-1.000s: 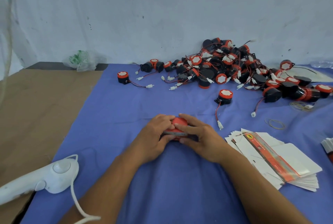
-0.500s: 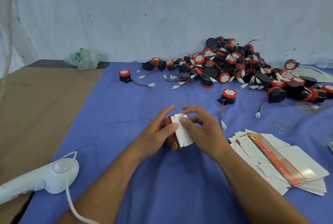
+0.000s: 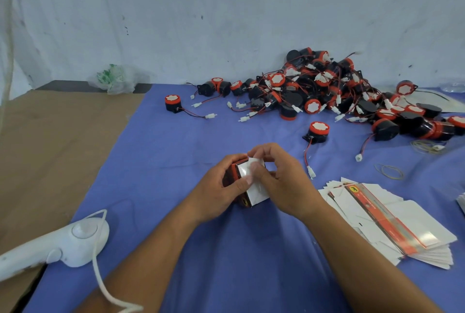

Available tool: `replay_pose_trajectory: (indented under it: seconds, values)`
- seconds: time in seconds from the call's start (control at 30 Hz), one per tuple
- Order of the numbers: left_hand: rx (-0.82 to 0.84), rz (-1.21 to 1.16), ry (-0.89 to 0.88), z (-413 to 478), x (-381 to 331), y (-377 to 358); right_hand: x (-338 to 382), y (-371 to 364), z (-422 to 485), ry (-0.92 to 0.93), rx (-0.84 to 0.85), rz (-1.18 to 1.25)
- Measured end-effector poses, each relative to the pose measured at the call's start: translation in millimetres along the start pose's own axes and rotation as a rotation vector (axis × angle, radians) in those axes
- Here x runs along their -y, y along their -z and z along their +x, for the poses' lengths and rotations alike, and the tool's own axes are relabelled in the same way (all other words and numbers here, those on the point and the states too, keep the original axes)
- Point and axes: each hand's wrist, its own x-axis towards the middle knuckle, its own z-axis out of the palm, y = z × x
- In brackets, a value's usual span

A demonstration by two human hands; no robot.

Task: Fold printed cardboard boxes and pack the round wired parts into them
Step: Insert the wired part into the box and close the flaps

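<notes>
- The left hand (image 3: 217, 189) is gripping the half-folded box (image 3: 258, 194) from its red printed side, fingers wrapped round it and thumb lying across the white panel.
- The right hand (image 3: 284, 184) is pinching the white flap at the box's far edge between thumb and forefinger. It is clamped on card, not spread.
- The box is sitting between the two hands, low over the blue cloth (image 3: 176, 151) just in front of the person. The fingers are hiding whether a round part is already inside.
- The step in hand is probably closing that flap. Doing it well means the left hand is holding the walls square while the right is bending the flap along its crease and tucking it in, with any wire coiled clear of the seam.
- Just beyond the right hand a loose round part (image 3: 318, 131) is lying with its lead trailing toward the hands. The heap of parts (image 3: 324, 86) is piled against the wall.
- To the right lies the stack of flat boxes (image 3: 402, 227), with rubber bands (image 3: 388, 170) near it. A white handheld device (image 3: 75, 237) is lying at lower left.
</notes>
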Motion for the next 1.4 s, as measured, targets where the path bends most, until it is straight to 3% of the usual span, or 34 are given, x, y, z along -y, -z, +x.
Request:
replay_pose_trajectory:
  seconds: [0.3, 0.47, 0.63, 0.77, 0.9, 1.03, 1.1, 1.3, 1.4]
  values:
    - [0.014, 0.016, -0.017, -1, -1, 0, -1, 0, 1, 0.069, -0.045, 0.033]
    - [0.026, -0.031, -0.021, -2, -3, -2, 0, 9, 2, 0.158, 0.087, -0.07]
    - [0.061, -0.005, -0.005, -1, -3, -3, -4, 6, 3, -0.023, 0.008, 0.206]
    - [0.082, 0.008, -0.02, -1, -3, -4, -6, 3, 3, -0.18, 0.075, 0.529]
    - [-0.018, -0.108, 0.011, 0, 0, -4, -14, -10, -1, -0.168, 0.04, 0.321]
    - [-0.184, -0.3, 0.066, 5, 3, 1, -23, -4, -5, -0.197, 0.298, 0.381]
    - [-0.198, -0.354, 0.074, 4, 2, 1, -27, 2, -5, -0.206, 0.348, 0.368]
    - [-0.121, -0.126, 0.013, 2, 5, 2, -29, -3, -8, -0.027, 0.23, 0.056]
    - [-0.109, -0.122, 0.007, 0, 3, -1, -28, -5, -8, 0.031, 0.167, -0.016]
